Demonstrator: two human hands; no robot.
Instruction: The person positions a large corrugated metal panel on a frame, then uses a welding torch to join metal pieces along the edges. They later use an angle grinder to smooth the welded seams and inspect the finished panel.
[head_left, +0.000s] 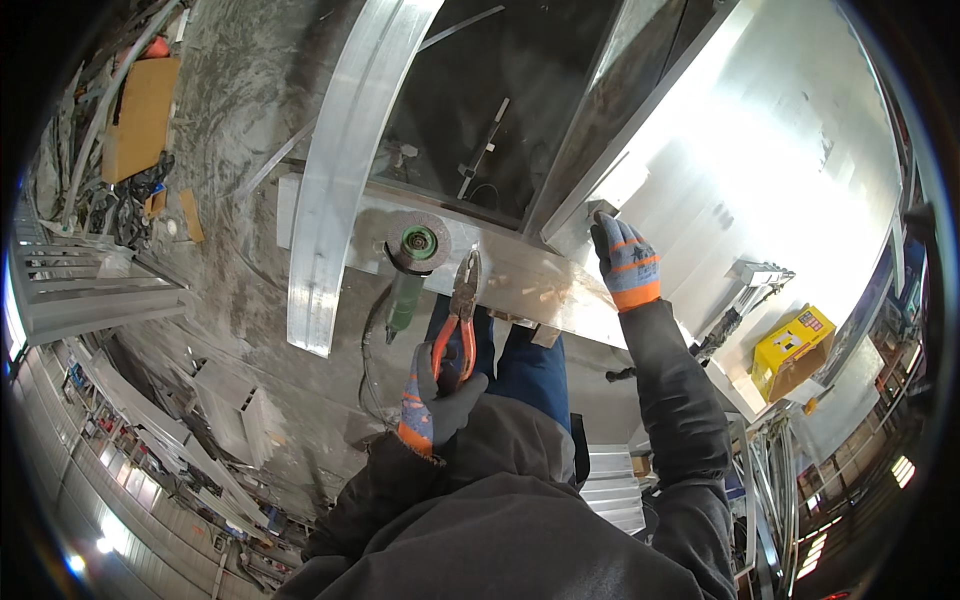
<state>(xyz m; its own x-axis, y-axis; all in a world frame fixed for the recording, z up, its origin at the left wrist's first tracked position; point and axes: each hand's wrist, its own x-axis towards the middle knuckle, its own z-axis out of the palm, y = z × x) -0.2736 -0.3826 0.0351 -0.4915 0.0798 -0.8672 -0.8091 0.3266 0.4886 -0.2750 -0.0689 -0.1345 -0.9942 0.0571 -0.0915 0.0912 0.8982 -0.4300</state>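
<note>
My left hand (pixel 432 405), in a grey and orange work glove, is closed around the red handles of a pair of pliers (pixel 465 295). The plier jaws point away from me over a metal beam (pixel 525 270). My right hand (pixel 628 258), gloved alike, is at the near left corner of a shiny metal sheet (pixel 740 170). Its fingers are curled against a small metal block (pixel 603 208) there; the fingertips are partly hidden. Left of the pliers, an angle grinder (pixel 405 290) with a round flap disc lies on the beam's edge.
A long aluminium profile (pixel 345 170) lies across the beam at left. On the sheet's right side are a yellow box (pixel 790 350) and a dark-handled tool (pixel 740 295). The grinder's cable (pixel 365 370) hangs near my left arm. Scrap and cardboard (pixel 142 120) lie on the floor.
</note>
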